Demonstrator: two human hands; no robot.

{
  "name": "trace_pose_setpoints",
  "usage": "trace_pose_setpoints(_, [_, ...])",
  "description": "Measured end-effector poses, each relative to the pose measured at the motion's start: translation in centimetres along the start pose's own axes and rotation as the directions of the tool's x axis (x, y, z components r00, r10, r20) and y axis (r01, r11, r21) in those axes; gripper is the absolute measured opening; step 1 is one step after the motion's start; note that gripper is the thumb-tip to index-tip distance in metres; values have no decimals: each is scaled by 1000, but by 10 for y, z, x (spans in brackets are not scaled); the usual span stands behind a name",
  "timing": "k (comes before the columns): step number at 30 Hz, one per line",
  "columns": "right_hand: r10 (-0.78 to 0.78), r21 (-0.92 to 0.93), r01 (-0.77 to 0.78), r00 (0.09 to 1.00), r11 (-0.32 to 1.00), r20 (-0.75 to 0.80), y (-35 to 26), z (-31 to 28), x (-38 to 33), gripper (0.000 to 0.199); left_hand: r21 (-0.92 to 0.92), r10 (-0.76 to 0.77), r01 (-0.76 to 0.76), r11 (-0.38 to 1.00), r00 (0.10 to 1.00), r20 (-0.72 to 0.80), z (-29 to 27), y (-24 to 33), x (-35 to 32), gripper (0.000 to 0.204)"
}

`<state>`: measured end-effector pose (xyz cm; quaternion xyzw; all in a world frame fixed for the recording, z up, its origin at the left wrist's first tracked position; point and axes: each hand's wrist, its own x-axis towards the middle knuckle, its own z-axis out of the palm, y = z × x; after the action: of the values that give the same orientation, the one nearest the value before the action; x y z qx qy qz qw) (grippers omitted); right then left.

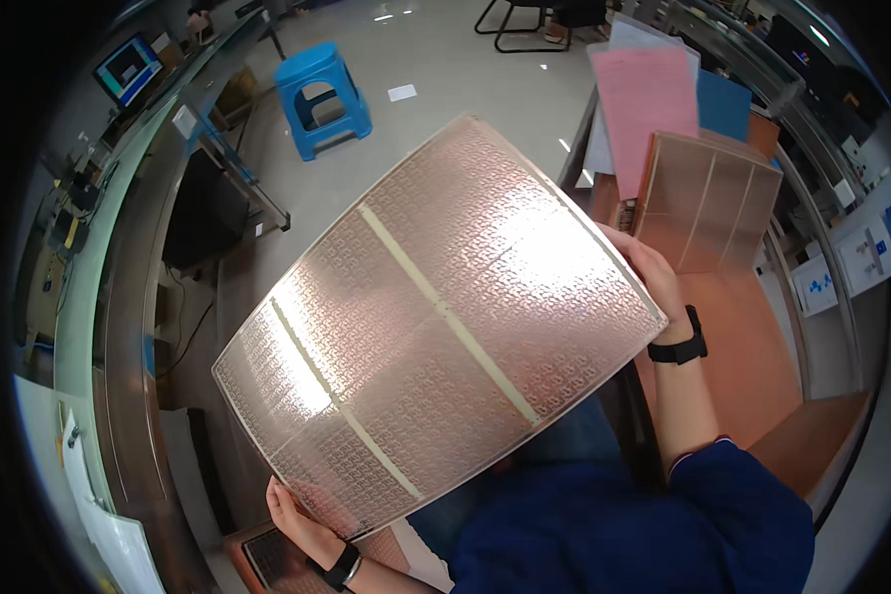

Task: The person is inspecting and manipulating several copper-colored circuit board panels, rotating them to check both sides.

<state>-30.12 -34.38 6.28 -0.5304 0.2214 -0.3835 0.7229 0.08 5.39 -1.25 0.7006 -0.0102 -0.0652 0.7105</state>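
Note:
A large copper circuit-board panel [396, 366] is held up at a tilt in front of me, its face covered in rows of small etched patterns. Two pale yellow strips cross it, and light glares off the upper right and the left part. My left hand [305, 523] grips the near left edge, with some fingers out of sight behind the panel. On the right, my right hand [653, 275] is closed round the opposite edge, its thumb partly hidden by the panel. Each wrist wears a black band.
Copper panels [708, 203] lean on the right with pink sheets [648, 114] and a blue sheet [725, 104] behind. Below left lies another panel stack [272, 562]. A long bench [109, 213] runs along the left, and a blue stool [324, 94] stands on the floor ahead.

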Motion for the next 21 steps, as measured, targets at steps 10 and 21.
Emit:
trace_pose_setpoints(10, [48, 77, -48, 999, 996, 12, 5, -5, 2, 41, 8, -23, 23, 1000, 1000, -10, -1, -1, 3, 28])
trace_pose_setpoints(21, [8, -44, -7, 999, 999, 37, -9, -13, -6, 35, -153, 95, -99, 983, 995, -38, -2, -1, 3, 24])
